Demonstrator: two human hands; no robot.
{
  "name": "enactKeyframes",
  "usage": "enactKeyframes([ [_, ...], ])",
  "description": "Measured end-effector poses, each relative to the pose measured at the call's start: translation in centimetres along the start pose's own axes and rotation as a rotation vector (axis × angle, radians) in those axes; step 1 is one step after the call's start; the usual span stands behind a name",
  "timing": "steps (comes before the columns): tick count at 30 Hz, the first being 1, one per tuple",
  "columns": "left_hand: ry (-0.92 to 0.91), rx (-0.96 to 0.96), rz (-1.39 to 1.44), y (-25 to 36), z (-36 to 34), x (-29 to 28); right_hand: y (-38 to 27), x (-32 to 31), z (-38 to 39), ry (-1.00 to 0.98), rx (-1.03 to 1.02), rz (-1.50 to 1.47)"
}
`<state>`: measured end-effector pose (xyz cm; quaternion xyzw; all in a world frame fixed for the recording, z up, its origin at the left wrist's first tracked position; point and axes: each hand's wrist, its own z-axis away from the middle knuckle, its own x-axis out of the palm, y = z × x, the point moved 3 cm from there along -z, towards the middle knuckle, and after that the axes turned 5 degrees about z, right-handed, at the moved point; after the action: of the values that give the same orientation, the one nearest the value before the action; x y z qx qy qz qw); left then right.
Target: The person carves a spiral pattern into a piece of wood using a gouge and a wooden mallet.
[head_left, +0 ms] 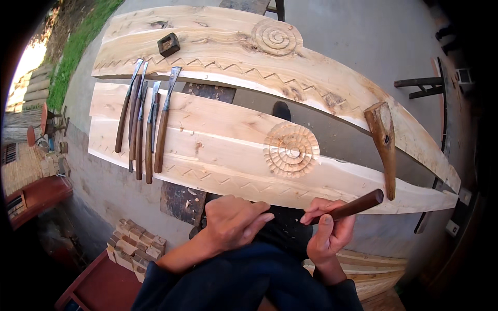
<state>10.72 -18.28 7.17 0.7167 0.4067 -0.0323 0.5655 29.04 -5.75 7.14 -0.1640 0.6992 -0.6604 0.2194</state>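
Observation:
My right hand (332, 233) is closed on a dark wooden tool handle (363, 202), its far end hidden by my fingers. My left hand (233, 223) is curled closed just left of it; whatever it may hold is hidden. Beyond both hands lies a pale plank (218, 150) with a carved ringed rosette (290, 149) and a faint zigzag line. Several long chisels (161, 135) with wooden handles lie across its left part. A worn wooden mallet (383, 145) rests toward the right, over both planks.
A second carved plank (218, 41) lies behind, bearing a small dark block (168, 44). Dark supports (181, 202) are underneath. Stacked wood blocks (135, 243) and red metal trays (93, 280) sit lower left, pale boards (378, 269) lower right, a wooden stand (420, 83) far right.

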Motion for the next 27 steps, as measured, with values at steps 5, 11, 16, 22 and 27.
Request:
enactKeyframes([
  [5,-0.048,-0.057,0.007,2.1,3.2,-1.1,-0.4,3.8,0.1,-0.119,-0.224,0.035],
  [11,-0.135,-0.503,0.495,0.8,3.0,-3.4,-4.3,7.7,-0.2,-0.393,-0.482,0.146],
  [16,-0.191,-0.785,1.106,-0.1,5.5,-3.1,-6.7,10.6,0.8,-0.552,-0.767,0.18],
  [22,-0.021,-0.961,1.414,-1.3,3.3,-4.3,-5.9,10.4,2.6,-0.57,-0.938,0.556],
  [27,0.279,-0.155,-0.405,-5.8,-4.3,-7.9,-2.0,4.4,-0.2,-0.135,-0.615,0.88],
])
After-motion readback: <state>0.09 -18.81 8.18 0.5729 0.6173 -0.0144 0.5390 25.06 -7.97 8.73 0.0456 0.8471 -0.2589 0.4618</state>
